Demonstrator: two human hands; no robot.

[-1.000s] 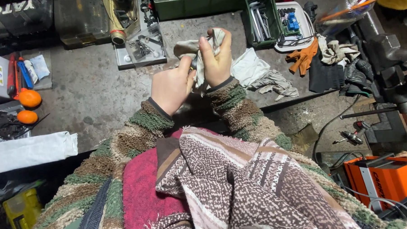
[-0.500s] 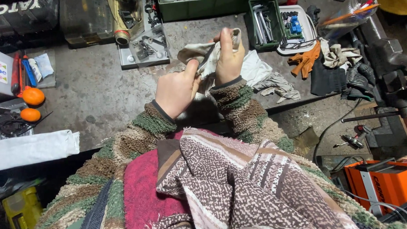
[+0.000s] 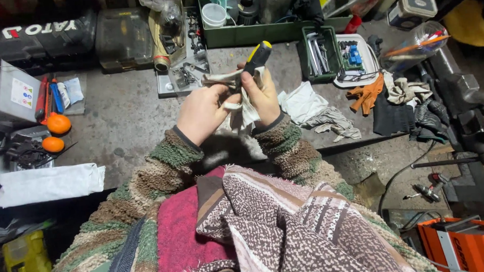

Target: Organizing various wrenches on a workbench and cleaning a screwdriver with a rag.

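Note:
My right hand (image 3: 263, 95) grips a screwdriver with a black and yellow handle (image 3: 257, 55), whose handle sticks up above my fingers. A dirty beige rag (image 3: 235, 108) is bunched between both hands and wraps the tool's shaft, which is hidden. My left hand (image 3: 201, 113) pinches the rag around that shaft, right beside my right hand. Both hands are held above the grey metal workbench (image 3: 123, 118), close to its front edge.
A green tray of hex keys (image 3: 317, 54) and a white tray of blue parts (image 3: 351, 51) sit behind my hands. Orange gloves (image 3: 366, 92), rags (image 3: 316, 109) and a vise (image 3: 469, 109) are to the right. Two orange balls (image 3: 58, 124) and a white cloth roll (image 3: 50, 183) are to the left.
The screwdriver's black and yellow handle has come out of the rag above my right hand. Both hands lowered slightly and the camera tilted up, showing more of the bench's back.

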